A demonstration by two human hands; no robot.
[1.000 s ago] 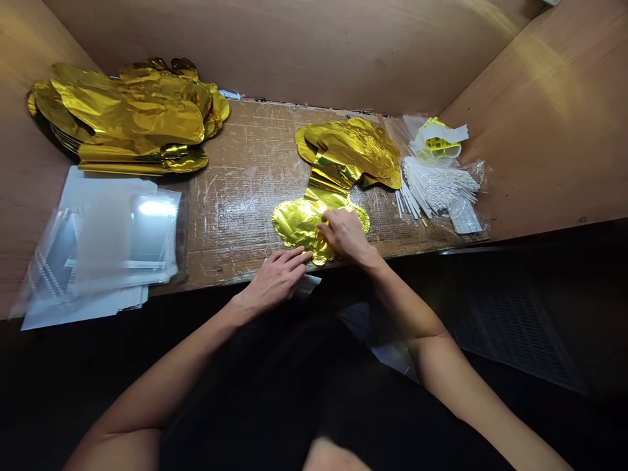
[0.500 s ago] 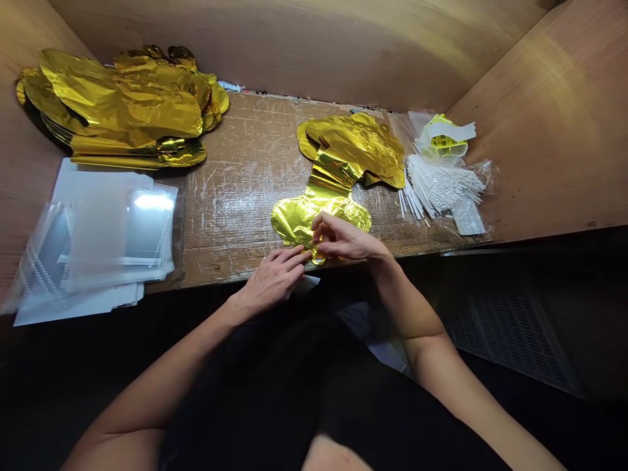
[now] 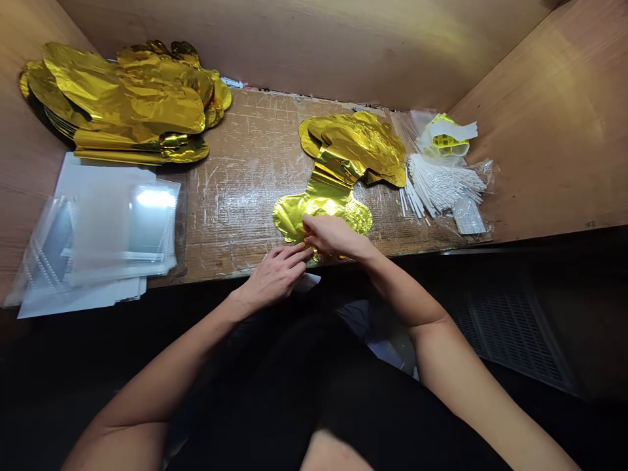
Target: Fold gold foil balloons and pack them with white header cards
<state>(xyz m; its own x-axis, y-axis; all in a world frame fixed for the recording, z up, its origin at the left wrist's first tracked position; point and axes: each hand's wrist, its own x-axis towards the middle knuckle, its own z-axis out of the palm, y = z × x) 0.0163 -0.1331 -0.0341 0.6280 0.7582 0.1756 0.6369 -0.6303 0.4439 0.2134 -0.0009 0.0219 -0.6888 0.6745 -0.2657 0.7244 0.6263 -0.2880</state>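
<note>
This is a cramped work booth, a packing or assembly station rather than a home: plain wooden partitions [image 3: 314,46] box in a scuffed, tape-covered wooden bench [image 3: 235,190]. Supplies sit in batches around it — stacked gold foil balloons [image 3: 122,104], a pile of clear plastic bags [image 3: 118,229], and bundled white sticks [image 3: 441,186].

bench [image 3: 245,163] | gold foil balloons [image 3: 122,104] piled back left | clear plastic bags [image 3: 118,229] stacked front left | white sticks [image 3: 441,186] on plastic wrap, back right | wooden wall [image 3: 304,46] behind
</note>
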